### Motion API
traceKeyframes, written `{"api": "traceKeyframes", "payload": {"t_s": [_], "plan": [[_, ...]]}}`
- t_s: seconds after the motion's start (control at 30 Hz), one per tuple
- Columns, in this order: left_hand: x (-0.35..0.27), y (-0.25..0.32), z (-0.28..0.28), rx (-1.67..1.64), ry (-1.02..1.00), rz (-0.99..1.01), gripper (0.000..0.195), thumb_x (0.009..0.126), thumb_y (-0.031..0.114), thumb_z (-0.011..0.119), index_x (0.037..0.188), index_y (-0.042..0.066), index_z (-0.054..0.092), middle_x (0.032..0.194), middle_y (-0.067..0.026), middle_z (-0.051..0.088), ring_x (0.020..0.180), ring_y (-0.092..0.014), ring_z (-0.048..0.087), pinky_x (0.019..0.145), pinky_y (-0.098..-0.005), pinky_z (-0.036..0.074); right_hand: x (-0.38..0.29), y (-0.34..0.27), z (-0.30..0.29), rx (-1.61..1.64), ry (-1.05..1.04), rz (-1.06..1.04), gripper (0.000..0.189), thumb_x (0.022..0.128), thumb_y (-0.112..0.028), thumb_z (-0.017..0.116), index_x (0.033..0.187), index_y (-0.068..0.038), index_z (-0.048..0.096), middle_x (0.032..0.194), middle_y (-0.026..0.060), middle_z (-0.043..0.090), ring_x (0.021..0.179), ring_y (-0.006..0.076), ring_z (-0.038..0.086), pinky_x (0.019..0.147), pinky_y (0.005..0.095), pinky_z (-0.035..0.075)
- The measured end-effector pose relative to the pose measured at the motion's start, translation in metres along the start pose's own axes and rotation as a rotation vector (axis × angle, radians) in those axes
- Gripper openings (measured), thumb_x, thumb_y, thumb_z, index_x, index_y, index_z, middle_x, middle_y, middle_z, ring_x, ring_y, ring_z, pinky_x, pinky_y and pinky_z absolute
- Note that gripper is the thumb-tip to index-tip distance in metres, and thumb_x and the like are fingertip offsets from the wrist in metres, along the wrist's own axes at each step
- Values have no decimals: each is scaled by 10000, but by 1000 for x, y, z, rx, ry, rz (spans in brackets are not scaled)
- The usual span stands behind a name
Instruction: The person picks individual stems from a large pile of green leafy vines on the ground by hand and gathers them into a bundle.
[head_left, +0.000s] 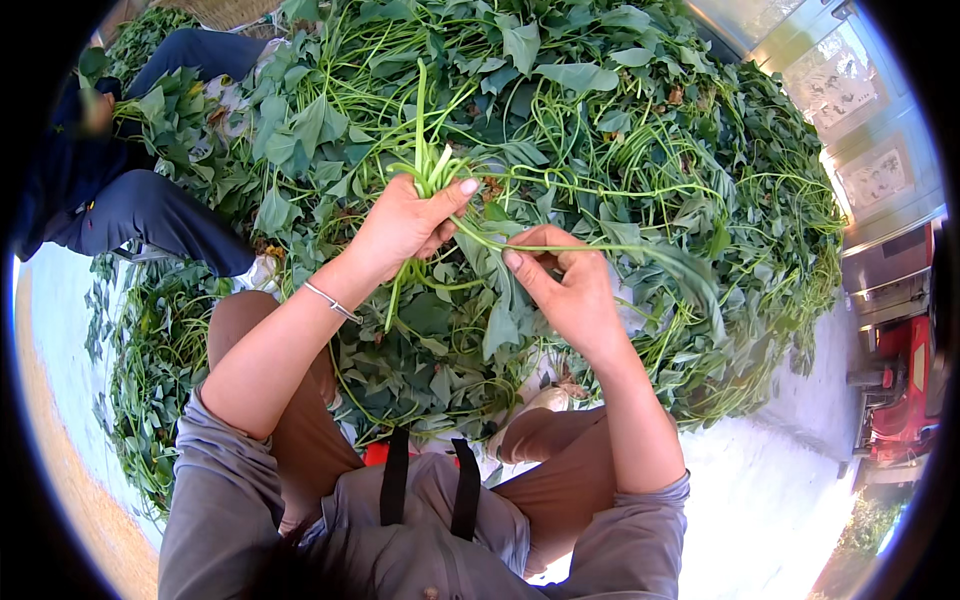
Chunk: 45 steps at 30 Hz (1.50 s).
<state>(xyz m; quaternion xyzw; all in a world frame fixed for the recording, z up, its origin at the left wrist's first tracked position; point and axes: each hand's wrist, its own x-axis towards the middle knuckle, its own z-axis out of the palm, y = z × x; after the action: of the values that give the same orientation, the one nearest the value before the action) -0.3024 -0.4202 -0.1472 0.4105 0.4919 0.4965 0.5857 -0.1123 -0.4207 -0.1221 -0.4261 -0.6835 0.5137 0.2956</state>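
My left hand (412, 221) is closed around a bunch of green leaf stems (427, 161), whose ends stick out above and below the fist. To its right, my right hand (566, 281) pinches a long green stem (592, 247) between thumb and fingers. That stem runs from near the bunch to a drooping leaf at the right. A large green leaf (499, 330) hangs between the two hands. Beneath both hands lies a broad heap of leafy green vines (637, 135).
A co-worker (142, 210) in dark clothes sits at the left, one hand near leafy stems. More vines (154, 360) lie at lower left. A red machine (900, 390) stands at the right, below a metal door (862, 112). My bent knees flank the near edge of the heap.
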Motion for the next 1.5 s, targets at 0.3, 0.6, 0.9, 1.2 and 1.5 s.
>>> {"api": "traceKeyframes", "payload": {"t_s": [0.3,0.6,0.9,1.2,1.5], "plan": [[-5,-12,6,337,135,380,264,815,277,580,777,22,521,614,3,486,474,-66,439,429,-199,346,16,25,23,268,-161,210,206,820,-191,517,795,-1,594,524,-8,454,471,81,353,459,237,299],[-16,9,4,215,189,330,267,838,301,542,744,53,515,590,29,458,476,-32,394,412,-164,310,25,64,6,-1030,-95,86,358,735,-373,545,699,-24,617,648,146,596,697,321,589,645,389,464],[-10,23,-27,-117,124,163,328,842,345,519,699,53,473,535,4,412,385,-46,311,351,-174,220,18,35,4,-180,91,-356,243,784,-225,550,914,-22,522,867,124,543,907,279,459,832,343,334],[-12,33,-38,-106,104,56,322,856,341,491,689,69,447,521,8,390,342,-40,254,330,-180,208,21,13,16,-563,292,-750,383,721,-154,602,1048,-14,460,997,137,500,996,285,421,870,407,311],[-10,44,-53,-207,166,183,307,869,338,466,705,81,433,524,15,376,346,-40,237,343,-181,200,4,17,-10,247,-552,101,283,898,-292,418,947,-39,534,634,-13,432,573,35,384,469,171,289]]}}
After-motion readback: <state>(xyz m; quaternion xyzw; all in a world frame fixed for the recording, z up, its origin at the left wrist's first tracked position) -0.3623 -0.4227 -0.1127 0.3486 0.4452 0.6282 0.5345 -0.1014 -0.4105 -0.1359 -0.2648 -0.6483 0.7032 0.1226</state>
